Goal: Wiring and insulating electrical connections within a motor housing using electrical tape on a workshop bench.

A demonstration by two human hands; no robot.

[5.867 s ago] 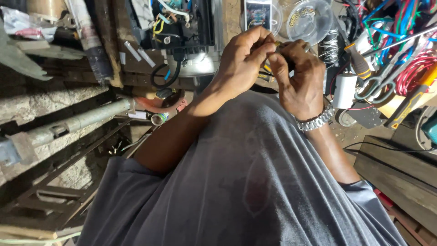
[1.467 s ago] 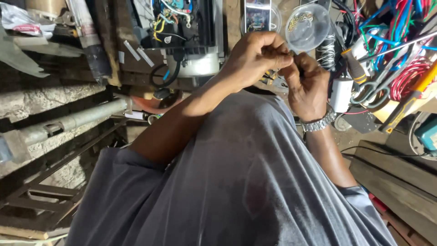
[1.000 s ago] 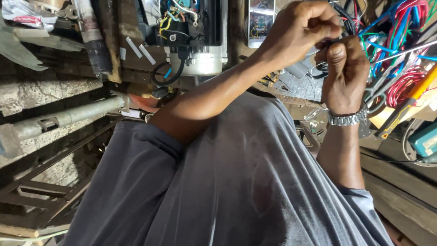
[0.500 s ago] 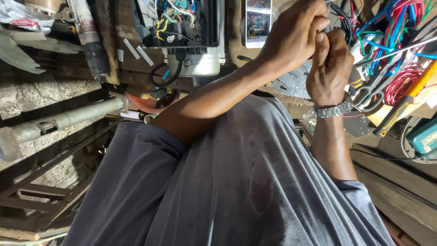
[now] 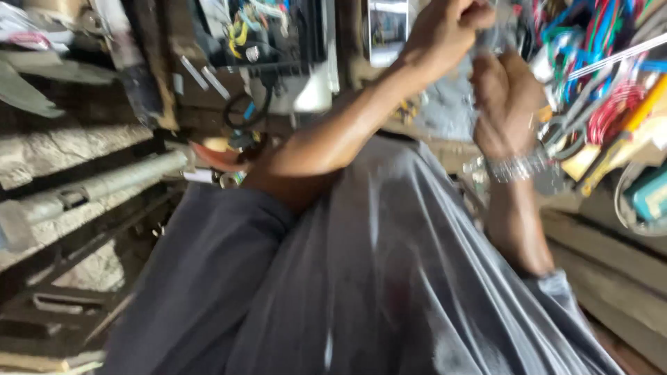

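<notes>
- The left hand [image 5: 445,31] and right hand [image 5: 506,97] are raised close together at the far right of the scene. The picture is blurred, so I cannot tell whether either hand's fingers are clamped on anything; both look curled.
- A small pale, see-through piece [image 5: 486,43] seems to sit between the two hands, touching both, but its kind is too smeared to name.
- Risk, as I judge it: a thing that small, worked in mid-air over the lap, could slip and fall into the folds of the grey shirt [image 5: 389,292] or down among the clutter.
- The tangle of coloured wires [image 5: 590,42] lies just beside the right hand; a finger or the metal wristwatch [image 5: 517,167] could snag a loop.
- Left of the hands, an open device with exposed wiring [image 5: 257,35] crowds the far side.
- A pale pipe [image 5: 104,184] lies at the left, well apart from the hands.
</notes>
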